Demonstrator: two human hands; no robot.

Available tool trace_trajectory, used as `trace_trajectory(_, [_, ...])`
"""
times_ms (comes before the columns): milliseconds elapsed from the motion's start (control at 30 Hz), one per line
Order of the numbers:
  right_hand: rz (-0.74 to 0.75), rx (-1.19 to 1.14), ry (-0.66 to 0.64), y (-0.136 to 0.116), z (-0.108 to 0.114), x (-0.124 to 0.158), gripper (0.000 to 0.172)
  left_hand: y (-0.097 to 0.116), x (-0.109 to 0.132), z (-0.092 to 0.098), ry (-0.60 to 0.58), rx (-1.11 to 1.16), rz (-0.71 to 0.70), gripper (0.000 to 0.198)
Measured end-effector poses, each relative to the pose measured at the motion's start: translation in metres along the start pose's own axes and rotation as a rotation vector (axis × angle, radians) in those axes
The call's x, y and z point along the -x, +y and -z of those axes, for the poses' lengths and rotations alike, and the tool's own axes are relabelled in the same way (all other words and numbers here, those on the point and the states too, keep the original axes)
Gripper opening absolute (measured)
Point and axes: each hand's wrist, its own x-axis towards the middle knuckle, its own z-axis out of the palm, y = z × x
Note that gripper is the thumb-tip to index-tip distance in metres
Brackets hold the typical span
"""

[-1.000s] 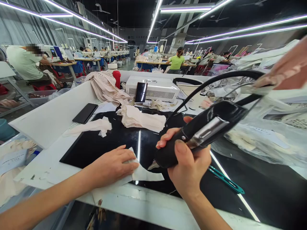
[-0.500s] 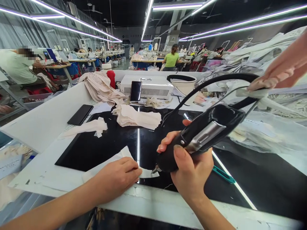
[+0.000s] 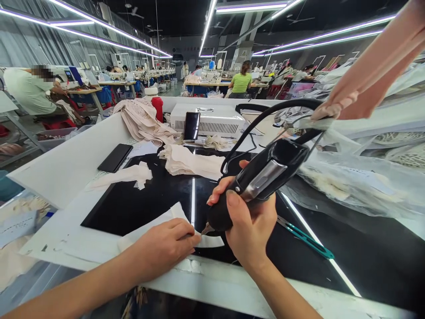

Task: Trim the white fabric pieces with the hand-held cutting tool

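Note:
My left hand (image 3: 169, 243) presses a white curved fabric piece (image 3: 212, 241) onto a black glossy board (image 3: 139, 208), fingers close together at the fabric's edge. My right hand (image 3: 254, 230) wraps around a black corded hand cutter (image 3: 229, 208), tilted so that its pointed metal tip (image 3: 208, 228) meets the fabric's inner curve close to my left fingertips. How deep the tip goes cannot be made out. The tool's thick cable loops up to a hanging pinkish cloth strip (image 3: 368, 75) tied around it. Right of my right hand lie teal thread snips (image 3: 307, 239).
A stack of cream fabric pieces (image 3: 195, 164) and a loose cream strip (image 3: 129, 173) lie farther back. One dark phone (image 3: 114, 158) lies at left; another phone (image 3: 191, 126) leans against a white vented box (image 3: 212, 122). Clear plastic bags (image 3: 358, 177) cover the right side.
My right hand has moved the cutter left, its tip now nearer my left fingertips. The hanging cloth strip and cable swung left with it. My left hand stays on the fabric.

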Motion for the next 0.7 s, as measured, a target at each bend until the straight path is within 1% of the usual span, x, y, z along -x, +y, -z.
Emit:
trace_trajectory(100, [0.006, -0.01, 0.003, 0.0, -0.002, -0.001, 0.015, 0.001, 0.0, 0.001, 0.01, -0.002, 0.015, 0.019])
trace_trajectory(267, [0.008, -0.037, 0.005, 0.005, -0.006, -0.001, 0.021, 0.002, -0.002, 0.0, 0.038, 0.007, 0.025, 0.017])
trace_trajectory(433, [-0.021, -0.004, -0.02, 0.007, -0.008, -0.001, 0.015, 0.002, -0.002, -0.002, 0.059, 0.011, 0.042, 0.014])
trace_trajectory(567, [-0.02, 0.047, -0.001, 0.004, -0.001, -0.005, 0.019, 0.0, -0.004, -0.001, 0.037, 0.018, 0.051, 0.013])
trace_trajectory(700, [-0.006, 0.171, -0.005, -0.005, 0.013, -0.014, 0.026, -0.012, -0.015, 0.0, 0.037, -0.043, 0.054, 0.013])
